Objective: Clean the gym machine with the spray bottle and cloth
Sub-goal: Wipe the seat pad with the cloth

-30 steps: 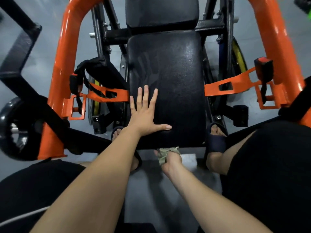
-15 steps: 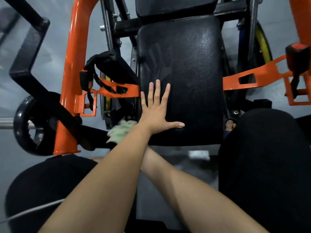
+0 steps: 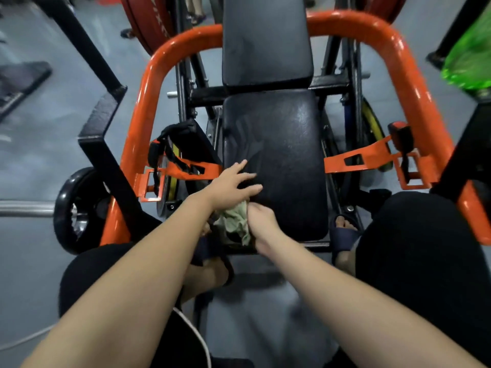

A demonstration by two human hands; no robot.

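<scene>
My right hand [image 3: 261,221] is clenched around the green cloth [image 3: 236,224], which is bunched against the near left corner of the seat pad [image 3: 281,155]. My left hand [image 3: 231,185] is released, fingers spread and holding nothing. It lies over the pad's left edge just above the cloth; I cannot tell whether the palm bears on the pad. The pad shows dull smear marks further up. Beyond it the back pad [image 3: 265,41] stands inside the orange frame [image 3: 138,134]. No spray bottle is identifiable in view. Assessment: the step in hand is wiping the seat's near edge. To do it well, I should flatten the wadded cloth, brace with the left hand clear of the wipe path, and work in overlapping strokes from the corner along the side seam, where grime likely collects.
</scene>
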